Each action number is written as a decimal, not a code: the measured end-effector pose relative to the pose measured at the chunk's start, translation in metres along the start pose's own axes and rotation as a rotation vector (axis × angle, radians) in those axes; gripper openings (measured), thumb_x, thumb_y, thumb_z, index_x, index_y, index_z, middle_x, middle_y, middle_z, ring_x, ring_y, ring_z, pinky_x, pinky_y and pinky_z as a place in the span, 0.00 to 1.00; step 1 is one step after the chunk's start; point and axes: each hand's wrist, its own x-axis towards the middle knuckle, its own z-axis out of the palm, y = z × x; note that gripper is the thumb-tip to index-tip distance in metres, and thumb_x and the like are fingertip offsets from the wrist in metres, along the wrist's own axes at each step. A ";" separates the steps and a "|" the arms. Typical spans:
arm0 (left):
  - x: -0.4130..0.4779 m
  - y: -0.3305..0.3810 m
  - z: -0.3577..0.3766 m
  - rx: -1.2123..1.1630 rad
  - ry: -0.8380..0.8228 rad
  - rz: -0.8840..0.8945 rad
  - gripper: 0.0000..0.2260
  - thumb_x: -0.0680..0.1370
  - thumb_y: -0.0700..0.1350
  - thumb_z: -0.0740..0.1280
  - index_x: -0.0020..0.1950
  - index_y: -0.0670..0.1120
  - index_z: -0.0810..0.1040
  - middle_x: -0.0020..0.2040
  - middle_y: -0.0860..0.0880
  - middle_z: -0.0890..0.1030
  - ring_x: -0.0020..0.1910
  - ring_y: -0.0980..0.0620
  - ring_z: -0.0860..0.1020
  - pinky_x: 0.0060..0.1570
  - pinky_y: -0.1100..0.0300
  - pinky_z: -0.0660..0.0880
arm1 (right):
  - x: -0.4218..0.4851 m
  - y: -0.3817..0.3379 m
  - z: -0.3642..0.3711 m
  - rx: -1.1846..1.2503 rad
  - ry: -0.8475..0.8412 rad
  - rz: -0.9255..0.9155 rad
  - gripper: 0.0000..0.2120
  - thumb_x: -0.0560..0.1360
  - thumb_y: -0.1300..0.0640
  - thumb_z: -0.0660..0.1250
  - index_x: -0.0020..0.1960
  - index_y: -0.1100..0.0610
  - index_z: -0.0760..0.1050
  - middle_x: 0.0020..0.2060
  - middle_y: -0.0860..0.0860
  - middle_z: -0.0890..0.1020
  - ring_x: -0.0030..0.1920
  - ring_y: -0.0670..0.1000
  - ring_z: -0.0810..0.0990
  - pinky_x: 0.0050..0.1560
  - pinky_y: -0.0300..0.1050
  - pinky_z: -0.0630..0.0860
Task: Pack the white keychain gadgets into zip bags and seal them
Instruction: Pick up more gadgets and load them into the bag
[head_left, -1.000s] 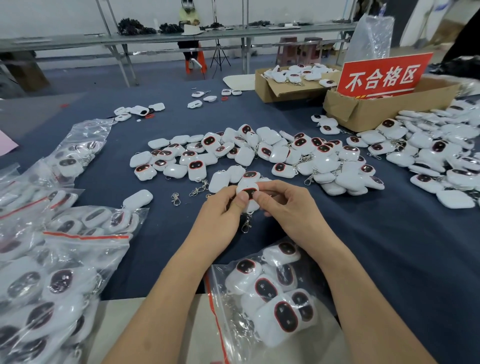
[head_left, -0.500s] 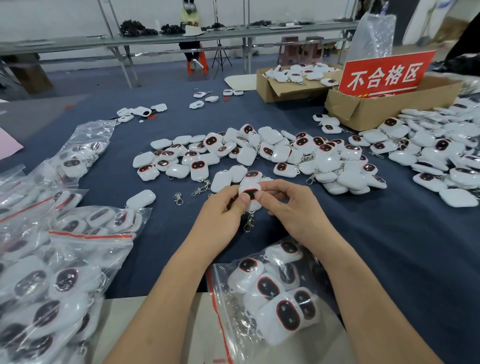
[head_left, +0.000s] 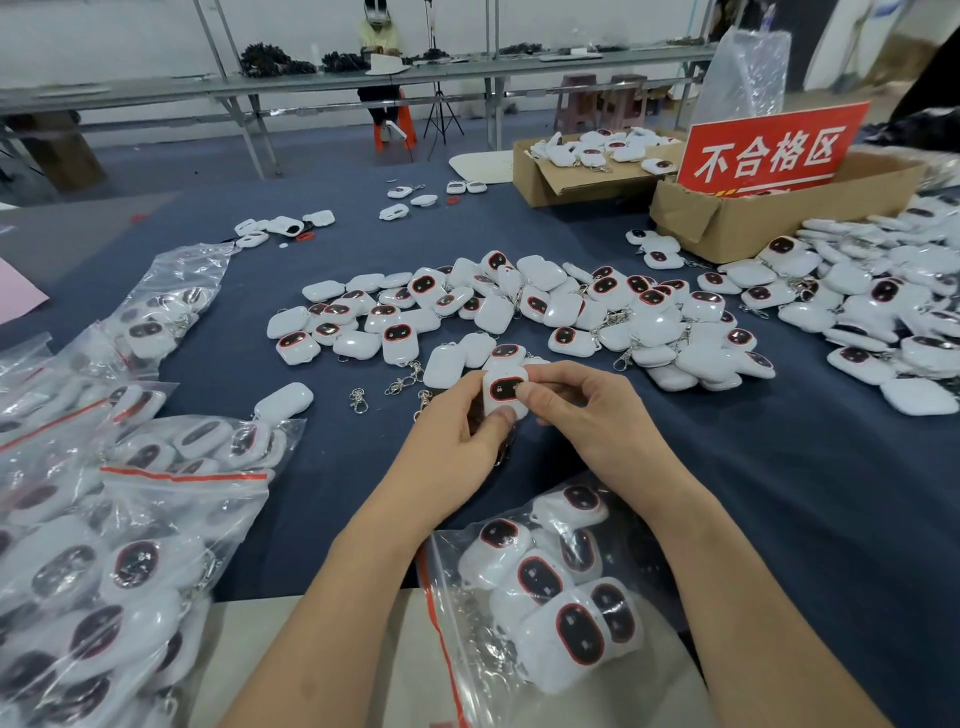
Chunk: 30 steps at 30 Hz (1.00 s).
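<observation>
Both hands hold one white keychain gadget (head_left: 503, 391) above the blue table, its dark red-rimmed face toward me. My left hand (head_left: 457, 441) pinches its lower edge with the thumb; my right hand (head_left: 587, 415) grips its right side. Its metal clasp hangs below, mostly hidden. Under my forearms lies an open zip bag (head_left: 550, 592) with a red strip, holding several gadgets. A big pile of loose gadgets (head_left: 519, 306) spreads just beyond my hands.
Filled zip bags (head_left: 119, 519) are stacked at the left. More gadgets (head_left: 883, 301) lie at the right. Two cardboard boxes (head_left: 748, 218) stand at the back right, one bearing a red sign (head_left: 769, 150). Loose clasps (head_left: 384, 389) lie left of my hands.
The hands have turned the gadget slightly so its dark face shows more fully; they stay in the same spot over the table.
</observation>
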 end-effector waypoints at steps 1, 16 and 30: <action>0.000 0.000 0.001 0.017 0.018 0.003 0.10 0.82 0.43 0.66 0.59 0.58 0.79 0.48 0.59 0.84 0.50 0.57 0.81 0.53 0.58 0.77 | 0.000 0.000 0.000 0.003 -0.006 0.005 0.06 0.77 0.57 0.73 0.53 0.50 0.84 0.40 0.39 0.86 0.42 0.36 0.82 0.47 0.29 0.75; 0.003 0.002 0.003 0.027 0.064 -0.083 0.13 0.81 0.40 0.66 0.59 0.58 0.79 0.52 0.59 0.84 0.54 0.60 0.80 0.58 0.57 0.76 | 0.000 0.000 0.001 0.004 -0.030 0.046 0.03 0.74 0.52 0.75 0.47 0.47 0.84 0.39 0.42 0.86 0.40 0.37 0.82 0.44 0.28 0.76; 0.001 -0.007 0.007 0.113 0.085 0.097 0.23 0.84 0.41 0.62 0.76 0.62 0.68 0.49 0.58 0.70 0.45 0.64 0.73 0.48 0.73 0.70 | -0.004 -0.005 0.004 0.025 -0.033 -0.019 0.13 0.76 0.54 0.74 0.57 0.42 0.80 0.47 0.44 0.86 0.46 0.42 0.85 0.49 0.32 0.77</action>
